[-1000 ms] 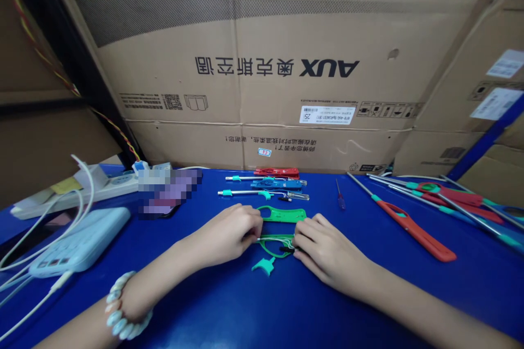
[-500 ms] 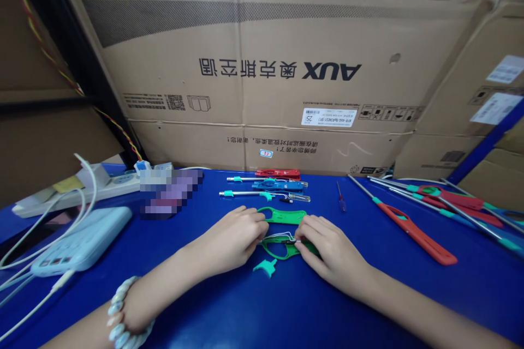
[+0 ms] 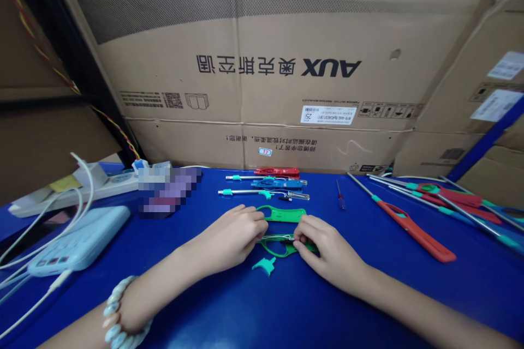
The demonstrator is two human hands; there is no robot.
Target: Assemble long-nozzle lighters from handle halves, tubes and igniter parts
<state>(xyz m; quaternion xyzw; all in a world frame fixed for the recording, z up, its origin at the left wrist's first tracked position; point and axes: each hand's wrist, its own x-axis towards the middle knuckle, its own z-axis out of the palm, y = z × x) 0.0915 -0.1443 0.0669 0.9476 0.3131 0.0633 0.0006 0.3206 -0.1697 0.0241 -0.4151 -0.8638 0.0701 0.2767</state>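
Observation:
My left hand [image 3: 245,233] is closed, its fingertips pinched on thin white wires [image 3: 279,237]; anything else inside that grip is hidden. My right hand [image 3: 321,241] pinches the other end of these wires, its fingers covering the tip. The wires run nearly straight between both hands, over a green lighter shell half with a loop handle [image 3: 282,251] that the right fingers partly cover. Just beyond lies another green shell half [image 3: 284,214], close to the fingertips of both hands. A loose teal trigger piece [image 3: 265,266] rests on the blue table in front of them.
Farther back lie blue [image 3: 278,184] and red [image 3: 278,172] shells with metal tubes and a clear-ended part [image 3: 298,196]. A small screwdriver [image 3: 341,202] and red long lighters [image 3: 417,232] lie right. At left are a light-blue power bank [image 3: 79,240], cables and a power strip [image 3: 118,188].
The white wires, bowed before, now run straighter between my hands. A small black piece by my right fingertips is now mostly hidden. Both hands stay in nearly the same place.

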